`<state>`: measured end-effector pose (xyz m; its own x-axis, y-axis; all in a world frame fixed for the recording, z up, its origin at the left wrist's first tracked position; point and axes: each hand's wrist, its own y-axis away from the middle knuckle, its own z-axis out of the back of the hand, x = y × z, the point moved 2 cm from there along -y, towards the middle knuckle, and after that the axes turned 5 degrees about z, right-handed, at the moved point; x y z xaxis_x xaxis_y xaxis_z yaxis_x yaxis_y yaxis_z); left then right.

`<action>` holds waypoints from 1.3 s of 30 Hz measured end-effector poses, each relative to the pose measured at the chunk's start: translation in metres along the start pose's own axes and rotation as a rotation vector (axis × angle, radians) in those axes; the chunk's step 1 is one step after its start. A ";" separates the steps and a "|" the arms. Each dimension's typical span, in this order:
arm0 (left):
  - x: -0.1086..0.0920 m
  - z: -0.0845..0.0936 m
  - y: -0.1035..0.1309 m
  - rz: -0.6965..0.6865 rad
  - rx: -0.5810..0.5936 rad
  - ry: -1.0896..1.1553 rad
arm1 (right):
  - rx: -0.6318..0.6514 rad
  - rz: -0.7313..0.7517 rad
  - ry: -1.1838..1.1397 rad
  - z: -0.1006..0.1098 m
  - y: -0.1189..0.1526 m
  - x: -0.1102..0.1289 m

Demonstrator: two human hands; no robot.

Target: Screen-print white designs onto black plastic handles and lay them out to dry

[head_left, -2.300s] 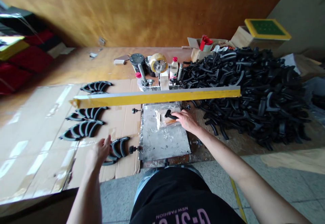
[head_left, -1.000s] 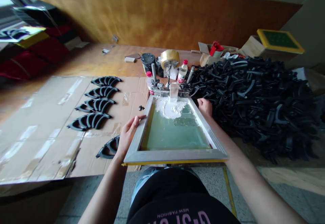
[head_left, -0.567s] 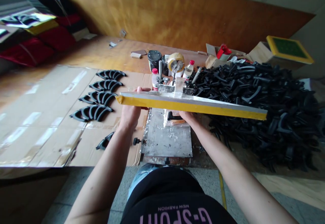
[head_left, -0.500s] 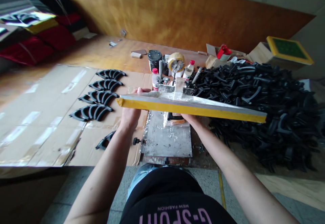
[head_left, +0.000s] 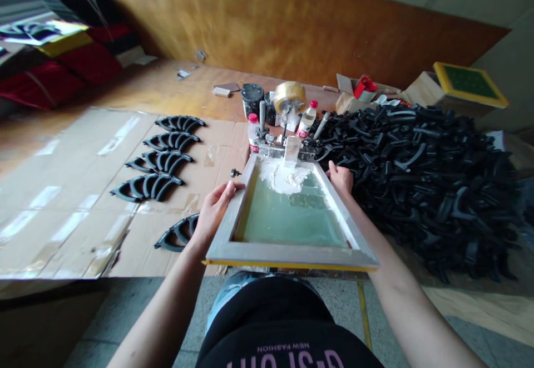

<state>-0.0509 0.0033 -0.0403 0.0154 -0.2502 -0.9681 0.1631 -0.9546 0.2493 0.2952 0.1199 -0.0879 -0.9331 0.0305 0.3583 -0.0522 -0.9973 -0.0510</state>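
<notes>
A screen printing frame (head_left: 219, 247) lies low over the metal base, sloping towards me, with pale green mesh inside grey rails and a yellow lower edge. White paste (head_left: 286, 177) is smeared over the far part of the mesh. My left hand (head_left: 214, 207) grips the left rail, thumb on top. At the far part of the right rail, my right hand (head_left: 341, 178) is closed on the edge, its lower fingers partly hidden. A pale block (head_left: 292, 151) stands upright at the clamp (head_left: 271, 148) behind the frame. Whatever is under the frame is hidden.
Fanned rows of black curved handles (head_left: 156, 187) lie on cardboard (head_left: 79, 190) to the left. On the right is a large heap of black parts (head_left: 434, 184). Bottles (head_left: 307, 119), a black tub (head_left: 252, 99) and a tape roll (head_left: 289, 96) stand behind the clamp.
The screen printing frame has swung down from its raised, edge-on position, so its mesh now shows. My right hand has come out from below it to its right rail.
</notes>
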 end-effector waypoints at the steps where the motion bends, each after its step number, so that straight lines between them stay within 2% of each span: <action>1: 0.014 0.001 0.004 0.053 0.023 -0.020 | -0.081 0.024 -0.018 0.005 -0.002 0.004; 3: 0.043 0.002 0.008 0.157 0.061 -0.056 | -0.247 0.203 -0.058 0.009 -0.004 0.024; 5: 0.070 0.002 0.007 0.210 0.047 -0.098 | -0.286 0.439 -0.051 0.003 -0.005 0.054; 7: 0.089 0.002 0.003 0.205 0.002 -0.171 | -0.192 0.560 -0.002 -0.009 -0.006 0.079; 9: 0.101 0.001 -0.002 0.180 -0.013 -0.262 | -0.053 0.583 0.062 -0.022 -0.009 0.092; 11: 0.108 0.001 -0.006 0.171 0.003 -0.333 | 0.050 0.570 0.123 -0.031 -0.011 0.095; 13: 0.112 0.002 -0.008 0.181 0.021 -0.355 | 0.077 0.534 0.177 -0.035 -0.011 0.092; 16: 0.118 0.003 -0.008 0.200 0.028 -0.360 | 0.030 0.450 0.234 -0.037 -0.001 0.089; 18: 0.122 0.004 -0.009 0.199 0.018 -0.362 | 0.023 0.470 0.234 -0.040 0.013 0.090; 20: 0.124 0.004 -0.009 0.194 0.011 -0.358 | 0.058 0.590 0.206 -0.042 0.032 0.093; 23: 0.126 0.003 -0.009 0.186 0.006 -0.351 | 0.152 0.863 0.151 -0.037 0.056 0.095; 26: 0.124 0.002 -0.008 0.184 -0.007 -0.335 | 0.243 1.029 0.098 -0.025 0.059 0.092; 28: 0.122 0.002 -0.007 0.186 -0.013 -0.316 | 0.252 1.009 0.080 -0.022 0.052 0.091; 31: 0.117 0.002 -0.006 0.183 -0.019 -0.293 | 0.132 0.924 0.094 -0.028 0.050 0.090; 33: 0.114 0.002 -0.005 0.180 -0.020 -0.284 | 0.080 0.961 0.091 -0.035 0.058 0.088; 36: 0.110 0.002 -0.003 0.189 -0.004 -0.260 | 0.114 1.031 0.026 -0.039 0.065 0.085; 39: 0.100 0.002 0.000 0.208 0.023 -0.224 | 0.074 0.898 -0.011 -0.028 0.042 0.091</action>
<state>-0.0513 -0.0222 -0.1369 -0.1722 -0.4675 -0.8670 0.1564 -0.8820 0.4445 0.1977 0.0822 -0.0834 -0.6076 -0.7628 0.2214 0.7186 -0.6467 -0.2557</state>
